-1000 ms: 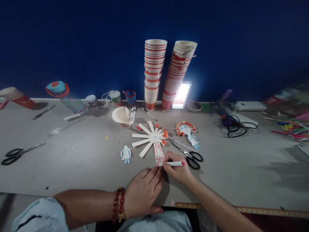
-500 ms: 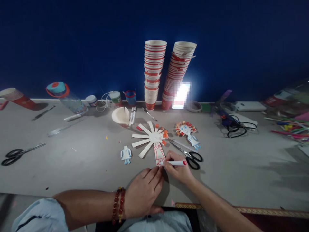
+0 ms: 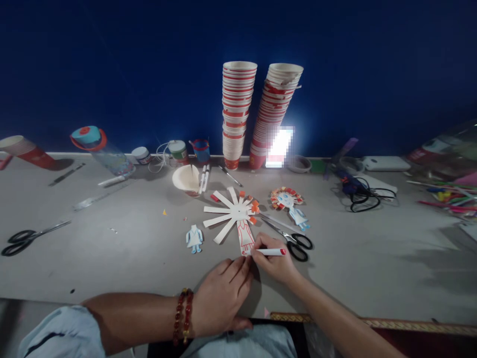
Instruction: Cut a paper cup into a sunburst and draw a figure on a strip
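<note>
My right hand (image 3: 274,258) is closed around a white marker with a red end (image 3: 275,252), its tip at the foot of a dress figure drawn in red. That drawing is on one strip of a cut-open paper cup (image 3: 239,212), whose other strips fan out, some with curled orange ends. My left hand (image 3: 225,286) lies flat with fingers stretched, fingertips by the strip's lower end. To the left is a blue-outlined paper body cutout (image 3: 194,239). On the right lies a paper doll (image 3: 286,200) with curled red hair and a blue-outlined body.
Black-handled scissors (image 3: 298,246) lie right of my right hand; another pair of scissors (image 3: 26,241) is at far left. Two tall paper cup stacks (image 3: 238,114) stand at the back. A cut cup (image 3: 186,179), white markers (image 3: 204,179) and a water bottle (image 3: 106,151) are to the left.
The marker and my right hand have shifted very slightly to the left at the foot of the drawn figure. My left hand stays in place.
</note>
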Motion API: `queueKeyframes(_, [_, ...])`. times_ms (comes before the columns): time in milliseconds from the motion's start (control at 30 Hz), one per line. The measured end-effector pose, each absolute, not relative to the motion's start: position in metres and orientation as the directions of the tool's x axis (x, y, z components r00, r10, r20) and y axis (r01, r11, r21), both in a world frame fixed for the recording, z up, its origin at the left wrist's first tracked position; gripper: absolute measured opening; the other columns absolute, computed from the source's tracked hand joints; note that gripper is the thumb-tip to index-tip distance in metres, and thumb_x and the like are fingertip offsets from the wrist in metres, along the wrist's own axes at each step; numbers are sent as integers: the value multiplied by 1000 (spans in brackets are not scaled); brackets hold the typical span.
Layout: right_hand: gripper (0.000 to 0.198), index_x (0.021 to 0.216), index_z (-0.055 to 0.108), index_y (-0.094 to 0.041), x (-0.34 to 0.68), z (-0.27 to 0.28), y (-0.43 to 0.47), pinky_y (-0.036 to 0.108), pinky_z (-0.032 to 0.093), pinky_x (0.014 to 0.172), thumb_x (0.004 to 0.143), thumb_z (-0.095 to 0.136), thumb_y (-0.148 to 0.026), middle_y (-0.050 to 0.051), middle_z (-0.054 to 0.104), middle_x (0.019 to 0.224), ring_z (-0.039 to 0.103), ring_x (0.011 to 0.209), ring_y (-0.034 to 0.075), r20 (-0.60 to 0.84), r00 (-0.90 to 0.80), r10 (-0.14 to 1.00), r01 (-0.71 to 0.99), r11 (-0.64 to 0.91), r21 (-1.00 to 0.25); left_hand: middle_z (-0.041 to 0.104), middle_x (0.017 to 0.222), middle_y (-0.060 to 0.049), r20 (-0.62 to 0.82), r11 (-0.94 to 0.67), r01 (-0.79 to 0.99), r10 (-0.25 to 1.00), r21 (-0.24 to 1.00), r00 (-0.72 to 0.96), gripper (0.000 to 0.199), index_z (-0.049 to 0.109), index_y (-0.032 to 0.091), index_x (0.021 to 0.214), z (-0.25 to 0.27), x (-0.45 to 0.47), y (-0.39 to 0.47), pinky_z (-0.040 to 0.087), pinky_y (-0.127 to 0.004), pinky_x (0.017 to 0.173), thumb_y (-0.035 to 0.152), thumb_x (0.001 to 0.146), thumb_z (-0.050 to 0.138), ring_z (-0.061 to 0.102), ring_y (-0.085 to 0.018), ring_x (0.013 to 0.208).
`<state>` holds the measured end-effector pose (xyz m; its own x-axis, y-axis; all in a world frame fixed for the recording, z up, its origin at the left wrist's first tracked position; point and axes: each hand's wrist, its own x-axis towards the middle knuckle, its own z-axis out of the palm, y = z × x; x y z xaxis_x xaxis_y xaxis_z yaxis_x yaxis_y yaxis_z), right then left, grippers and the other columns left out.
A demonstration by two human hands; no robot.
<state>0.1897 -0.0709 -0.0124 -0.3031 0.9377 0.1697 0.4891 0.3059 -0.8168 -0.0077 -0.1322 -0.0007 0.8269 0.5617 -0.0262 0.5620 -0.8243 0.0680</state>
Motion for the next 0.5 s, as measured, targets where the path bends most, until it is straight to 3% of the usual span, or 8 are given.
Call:
queueKeyframes(267, [8, 64, 52, -21, 190, -13, -71, 24, 34, 52, 72, 52, -18, -4, 55, 57, 48, 52, 12, 162, -307, 938, 472, 298, -830, 37, 152, -22, -39, -820, 566, 565, 86, 824, 91, 38, 2, 143, 0, -8, -134, 24, -43, 110, 72, 86, 45, 33, -33, 139])
queueKeyframes(500, [16, 61, 51, -21, 194, -15, -72, 25, 34, 50, 77, 53, -20, -3, 51, 55, 45, 50, 12, 246, -179, 953, 303, 291, -907, 35, 153, -23, -60, -817, 566, 563, 105, 824, 94, 33, 1, 146, 1, -9, -132, 26, -44, 110, 73, 86, 44, 32, -34, 139])
